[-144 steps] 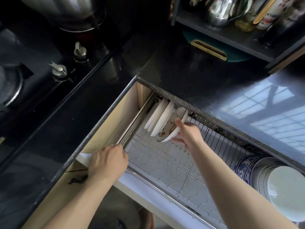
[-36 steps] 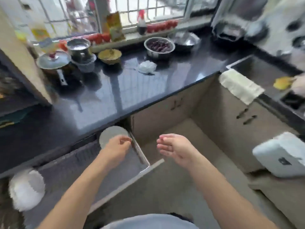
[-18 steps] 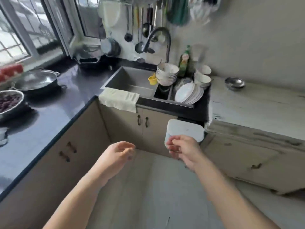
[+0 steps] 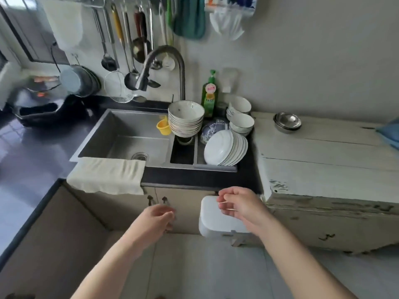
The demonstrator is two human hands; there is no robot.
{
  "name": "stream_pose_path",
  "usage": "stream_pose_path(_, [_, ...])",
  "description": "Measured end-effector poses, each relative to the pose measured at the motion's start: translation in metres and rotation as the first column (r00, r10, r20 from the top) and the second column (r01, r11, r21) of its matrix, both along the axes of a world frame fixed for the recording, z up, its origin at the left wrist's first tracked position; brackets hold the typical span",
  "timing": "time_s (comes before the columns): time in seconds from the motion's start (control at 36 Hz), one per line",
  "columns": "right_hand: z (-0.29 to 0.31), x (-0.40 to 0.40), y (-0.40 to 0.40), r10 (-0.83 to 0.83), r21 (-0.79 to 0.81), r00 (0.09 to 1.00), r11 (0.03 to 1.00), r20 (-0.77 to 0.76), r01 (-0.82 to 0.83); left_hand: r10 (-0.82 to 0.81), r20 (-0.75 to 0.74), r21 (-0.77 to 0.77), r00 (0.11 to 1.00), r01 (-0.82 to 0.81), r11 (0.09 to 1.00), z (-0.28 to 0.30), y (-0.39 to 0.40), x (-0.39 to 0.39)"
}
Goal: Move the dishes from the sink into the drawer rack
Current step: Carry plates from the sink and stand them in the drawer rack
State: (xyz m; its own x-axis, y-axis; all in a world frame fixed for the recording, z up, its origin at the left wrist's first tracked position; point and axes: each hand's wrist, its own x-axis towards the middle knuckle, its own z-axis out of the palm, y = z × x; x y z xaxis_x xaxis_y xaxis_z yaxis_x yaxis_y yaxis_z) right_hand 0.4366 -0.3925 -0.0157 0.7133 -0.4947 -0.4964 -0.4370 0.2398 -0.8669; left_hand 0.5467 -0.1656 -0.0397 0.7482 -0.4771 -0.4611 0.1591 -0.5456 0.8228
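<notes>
Found both hands empty with fingers loosely curled, left hand [image 4: 158, 217] and right hand [image 4: 237, 205] short of the bench [image 4: 194, 178]; beyond, tilted plates [image 4: 225, 148] and stacked bowls [image 4: 185, 118] at the sink [image 4: 121, 134], judged mostly unmoved; drawer rack unseen.

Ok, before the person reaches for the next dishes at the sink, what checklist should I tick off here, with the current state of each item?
1. Left hand free: ok, loosely curled, holds nothing.
2. Right hand free: ok, holds nothing.
3. Dishes left to move: ok, leaning white plates and a bowl stack wait at the sink.
4. Path to the plates: ok, nothing between hands and plates.
5. Bowl stack steady: cannot tell; it is tall and stands at the basin's edge.
6. Drawer rack open with room: cannot tell, out of view.
</notes>
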Motion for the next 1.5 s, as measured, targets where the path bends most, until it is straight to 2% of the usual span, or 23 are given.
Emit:
stream_pose_path(0.11, [-0.017,0.007,-0.048,-0.171,0.051,0.985,0.984,-0.033,0.172,-0.172,0.040,0.055,0.984,0.170,0.984,-0.004,-0.070,0.039])
stream_pose_path(0.28, [-0.041,0.023,-0.126,-0.231,0.062,0.970,0.970,-0.078,0.236,-0.318,0.133,0.118,0.939,0.304,0.945,-0.017,-0.189,0.070])
stream_pose_path(0.33, [-0.045,0.036,-0.156,-0.214,0.030,0.973,0.976,-0.080,0.217,-0.338,0.175,0.167,0.925,0.310,0.936,-0.028,-0.231,0.087])
stream_pose_path(0.44, [-0.051,0.059,-0.218,-0.116,-0.018,0.986,0.993,-0.118,0.114,-0.275,0.263,0.310,0.925,0.189,0.932,-0.055,-0.312,0.123])
stream_pose_path(0.61, [-0.055,0.082,-0.289,0.082,-0.030,0.980,0.996,-0.182,-0.088,-0.260,0.261,0.453,0.930,0.119,0.883,-0.079,-0.391,0.154])
stream_pose_path(0.81, [-0.074,0.098,-0.325,0.148,0.013,0.968,0.989,-0.201,-0.148,-0.164,0.348,0.451,0.923,-0.012,0.892,-0.102,-0.413,0.146])
stream_pose_path(0.94, [-0.088,0.097,-0.336,0.173,0.055,0.956,0.985,-0.236,-0.164,-0.136,0.349,0.444,0.927,-0.035,0.896,-0.095,-0.412,0.152])
stream_pose_path(1.14, [-0.097,0.103,-0.341,0.247,0.065,0.933,0.969,-0.262,-0.239,0.066,0.314,0.297,0.947,-0.164,0.941,-0.085,-0.395,0.181])
stream_pose_path(1.31, [-0.095,0.116,-0.336,0.289,0.036,0.925,0.957,-0.247,-0.289,0.240,0.273,0.198,0.932,-0.299,0.934,-0.075,-0.377,0.183])
stream_pose_path(1.5, [-0.097,0.123,-0.326,0.360,-0.005,0.899,0.928,-0.250,-0.373,0.347,0.284,0.022,0.894,-0.368,0.929,-0.045,-0.358,0.164])
